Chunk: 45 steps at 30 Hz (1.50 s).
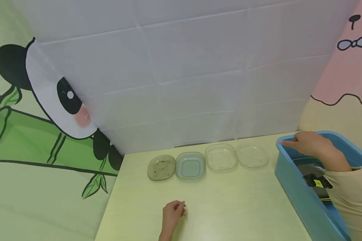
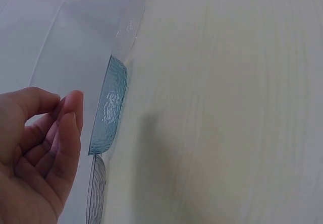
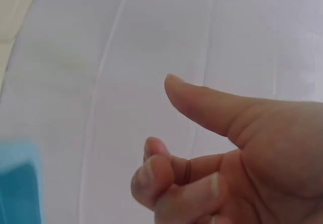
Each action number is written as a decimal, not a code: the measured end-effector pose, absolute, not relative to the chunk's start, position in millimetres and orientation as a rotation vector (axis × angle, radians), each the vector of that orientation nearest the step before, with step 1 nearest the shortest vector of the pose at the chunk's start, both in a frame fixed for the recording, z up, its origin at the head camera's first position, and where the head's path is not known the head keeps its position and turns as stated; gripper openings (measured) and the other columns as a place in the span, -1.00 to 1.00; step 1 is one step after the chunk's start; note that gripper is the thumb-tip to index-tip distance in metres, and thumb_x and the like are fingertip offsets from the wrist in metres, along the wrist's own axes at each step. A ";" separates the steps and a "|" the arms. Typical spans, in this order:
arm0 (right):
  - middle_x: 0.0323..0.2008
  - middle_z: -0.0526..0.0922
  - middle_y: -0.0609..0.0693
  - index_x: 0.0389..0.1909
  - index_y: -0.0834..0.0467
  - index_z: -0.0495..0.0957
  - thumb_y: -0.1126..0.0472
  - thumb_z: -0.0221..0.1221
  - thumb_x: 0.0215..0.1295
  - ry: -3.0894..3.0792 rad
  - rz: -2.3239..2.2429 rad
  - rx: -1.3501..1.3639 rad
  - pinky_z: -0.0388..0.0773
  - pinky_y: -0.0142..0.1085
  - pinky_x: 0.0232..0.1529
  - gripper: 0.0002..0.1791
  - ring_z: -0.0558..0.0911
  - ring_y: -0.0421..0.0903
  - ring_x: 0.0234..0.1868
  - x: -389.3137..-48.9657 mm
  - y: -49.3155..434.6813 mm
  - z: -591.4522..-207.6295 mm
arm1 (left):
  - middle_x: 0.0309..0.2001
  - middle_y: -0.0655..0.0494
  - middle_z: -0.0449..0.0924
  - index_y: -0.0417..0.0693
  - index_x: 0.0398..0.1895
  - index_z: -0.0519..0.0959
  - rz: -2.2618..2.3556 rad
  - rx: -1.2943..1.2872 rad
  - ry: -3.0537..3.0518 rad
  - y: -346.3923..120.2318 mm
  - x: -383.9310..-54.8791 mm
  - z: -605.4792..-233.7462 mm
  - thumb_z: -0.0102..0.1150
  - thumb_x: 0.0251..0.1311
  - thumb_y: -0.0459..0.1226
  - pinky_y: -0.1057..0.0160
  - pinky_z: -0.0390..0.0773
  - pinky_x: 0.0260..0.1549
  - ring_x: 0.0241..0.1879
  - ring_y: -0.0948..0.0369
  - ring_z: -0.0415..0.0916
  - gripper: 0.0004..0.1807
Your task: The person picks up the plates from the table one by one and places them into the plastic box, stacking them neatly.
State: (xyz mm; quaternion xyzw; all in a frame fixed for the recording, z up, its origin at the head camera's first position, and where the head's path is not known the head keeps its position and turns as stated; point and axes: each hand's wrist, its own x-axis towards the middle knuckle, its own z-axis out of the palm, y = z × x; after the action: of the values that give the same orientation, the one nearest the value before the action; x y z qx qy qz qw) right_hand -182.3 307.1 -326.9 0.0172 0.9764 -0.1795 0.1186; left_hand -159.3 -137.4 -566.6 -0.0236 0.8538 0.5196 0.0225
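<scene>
pale tabletop (image 1: 229,204), blue dish (image 1: 190,165) beyond loosely bunched left fingers (image 2: 68,146), bin (image 1: 289,180) below right fingers (image 3: 151,178), thumb (image 3: 207,100) apart

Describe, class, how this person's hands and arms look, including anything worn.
A loose, creased beige sleeve covers the right forearm, ending near the wrist. The right hand and left hand wear no gloves; no sleeve shows beside the left one.
</scene>
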 end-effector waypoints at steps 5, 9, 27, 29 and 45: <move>-0.71 0.30 -0.09 -0.59 0.13 0.37 -0.31 -0.07 0.24 2.939 -0.609 -0.001 0.16 -0.33 -0.63 -0.43 0.26 -0.16 -0.65 -189.0 265.6 -320.3 | -0.64 0.02 0.60 -0.28 -0.51 0.62 1.621 -0.095 2.635 -138.1 -156.6 -568.1 0.16 0.16 -0.25 0.50 0.49 -0.66 -0.68 0.31 0.51 -0.76; -0.62 0.38 -0.04 -0.43 0.19 0.42 -0.27 -0.05 0.26 2.969 -0.694 -0.024 0.20 -0.33 -0.63 -0.45 0.32 -0.13 -0.60 -191.5 237.8 -321.0 | -0.64 0.01 0.60 -0.29 -0.52 0.62 1.639 -0.116 2.614 -136.9 -153.8 -568.7 0.17 0.14 -0.26 0.50 0.49 -0.66 -0.69 0.32 0.50 -0.76; -0.65 0.48 -0.06 -0.59 0.12 0.44 -0.09 0.06 0.26 2.886 -1.001 0.080 0.24 -0.35 -0.64 -0.61 0.39 -0.16 -0.63 -183.8 191.1 -452.1 | -0.64 0.01 0.60 -0.30 -0.51 0.62 1.677 -0.127 2.600 -131.4 -155.6 -570.7 0.16 0.15 -0.28 0.49 0.51 -0.65 -0.68 0.30 0.52 -0.78; -0.67 0.47 -0.06 -0.61 0.11 0.42 -0.09 0.07 0.26 2.901 -1.016 0.109 0.22 -0.35 -0.65 -0.61 0.36 -0.16 -0.65 -182.8 189.6 -462.5 | -0.63 0.01 0.61 -0.29 -0.50 0.63 1.682 -0.132 2.593 -131.7 -156.0 -571.2 0.16 0.16 -0.28 0.49 0.51 -0.64 -0.67 0.29 0.52 -0.78; -0.70 0.49 -0.03 -0.68 0.13 0.38 -0.07 0.09 0.24 2.781 -0.951 0.225 0.23 -0.35 -0.65 -0.58 0.38 -0.17 -0.68 -166.2 185.3 -527.3 | -0.64 0.04 0.60 -0.27 -0.53 0.62 1.631 -0.097 2.661 -133.9 -159.7 -570.5 0.16 0.16 -0.27 0.52 0.48 -0.65 -0.68 0.34 0.48 -0.77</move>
State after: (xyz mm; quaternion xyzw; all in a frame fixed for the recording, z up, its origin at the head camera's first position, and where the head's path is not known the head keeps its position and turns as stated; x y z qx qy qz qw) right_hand -166.2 185.3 -527.3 0.0759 0.9390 -0.3211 0.0970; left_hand -159.7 -133.9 -570.5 -0.0311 0.8522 0.5222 0.0097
